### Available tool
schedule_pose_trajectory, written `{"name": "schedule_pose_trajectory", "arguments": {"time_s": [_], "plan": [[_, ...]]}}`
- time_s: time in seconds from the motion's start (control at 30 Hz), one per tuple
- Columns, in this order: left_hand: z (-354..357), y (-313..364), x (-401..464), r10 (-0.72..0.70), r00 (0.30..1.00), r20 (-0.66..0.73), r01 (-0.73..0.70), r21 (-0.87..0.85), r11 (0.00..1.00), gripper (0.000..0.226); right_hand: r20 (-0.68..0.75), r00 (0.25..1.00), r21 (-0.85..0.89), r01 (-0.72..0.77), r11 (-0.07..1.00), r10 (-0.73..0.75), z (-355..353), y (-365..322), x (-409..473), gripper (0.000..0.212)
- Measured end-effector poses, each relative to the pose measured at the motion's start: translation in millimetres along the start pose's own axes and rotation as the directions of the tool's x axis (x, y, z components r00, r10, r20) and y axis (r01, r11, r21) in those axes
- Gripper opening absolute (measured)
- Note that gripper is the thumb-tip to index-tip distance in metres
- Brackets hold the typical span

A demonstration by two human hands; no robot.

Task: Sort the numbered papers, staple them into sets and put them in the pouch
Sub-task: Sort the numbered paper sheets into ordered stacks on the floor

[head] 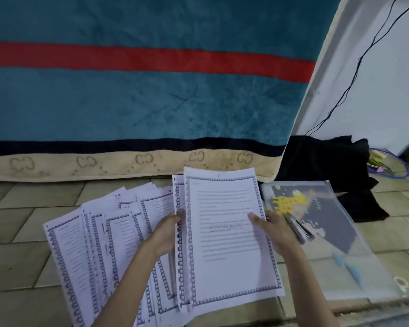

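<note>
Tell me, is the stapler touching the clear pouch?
Touching. The head view shows the stapler lying on the pouch, beside the right hand.

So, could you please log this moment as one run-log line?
stage: sorting | left hand: holds fanned papers | right hand: holds page 1 | pouch: on floor, stapler on top

A home: blanket-covered mattress (pixel 139 90) on a tiled floor (pixel 21 232).

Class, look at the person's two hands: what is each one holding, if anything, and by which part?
Both grip the top sheets: the left hand pinches their left edge, the right hand the right edge, thumb on the page. The fanned papers lie below.
</note>
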State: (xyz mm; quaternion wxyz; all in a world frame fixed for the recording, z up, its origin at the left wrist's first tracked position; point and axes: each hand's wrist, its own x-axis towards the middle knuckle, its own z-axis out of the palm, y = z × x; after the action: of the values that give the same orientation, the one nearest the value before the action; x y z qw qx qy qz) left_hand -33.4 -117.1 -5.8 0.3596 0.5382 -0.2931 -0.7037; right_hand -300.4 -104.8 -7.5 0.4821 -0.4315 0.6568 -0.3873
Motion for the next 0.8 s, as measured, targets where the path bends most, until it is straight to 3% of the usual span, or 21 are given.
{"name": "schedule_pose_trajectory", "arguments": {"time_s": [0.13,0.27,0.43,0.57,0.63,0.7,0.77,0.8], "plan": [[5.1,-6.2,-3.8,0.016,0.997,0.074,-0.017,0.011,1.000,0.032,-0.068,0.997,0.038,-0.037,0.999,0.040,6.5,-0.5,2.0,0.035],[4.1,-8.9,-4.6,0.016,0.999,0.034,-0.016,0.006,1.000,0.042,-0.185,0.981,-0.118,0.037,0.992,-0.058,-1.3,-4.6,-3.9,0.006],[-13.1,-9.0,-8.5,0.093,0.990,-0.106,-0.080,0.119,0.990,0.021,-0.425,0.900,-0.360,-0.066,0.931,-0.100,-22.7,4.1,-0.7,0.021],[-38.9,-3.3,-16.2,0.166,0.946,-0.277,-0.140,0.112,0.984,0.019,-0.460,0.883,-0.474,-0.156,0.867,-0.093,-20.0,9.9,-7.2,0.039],[-56.7,1.4,-23.8,0.214,0.909,-0.358,-0.177,0.132,0.975,0.018,-0.485,0.865,-0.512,-0.162,0.844,-0.128,-10.9,7.3,-11.7,0.049],[-79.9,3.0,-31.3,0.278,0.841,-0.464,-0.221,0.175,0.960,0.017,-0.534,0.799,-0.646,-0.177,0.743,-0.274,2.2,3.4,-9.6,0.060],[-104.2,0.0,-41.4,0.384,0.745,-0.545,-0.317,0.218,0.923,0.020,-0.499,0.760,-0.744,-0.128,0.656,-0.418,25.0,-6.8,-5.8,0.060],[-115.2,-3.5,-45.5,0.444,0.671,-0.594,-0.350,0.273,0.896,0.025,-0.440,0.786,-0.758,-0.066,0.648,-0.434,42.3,-13.2,-4.6,0.057]]}}
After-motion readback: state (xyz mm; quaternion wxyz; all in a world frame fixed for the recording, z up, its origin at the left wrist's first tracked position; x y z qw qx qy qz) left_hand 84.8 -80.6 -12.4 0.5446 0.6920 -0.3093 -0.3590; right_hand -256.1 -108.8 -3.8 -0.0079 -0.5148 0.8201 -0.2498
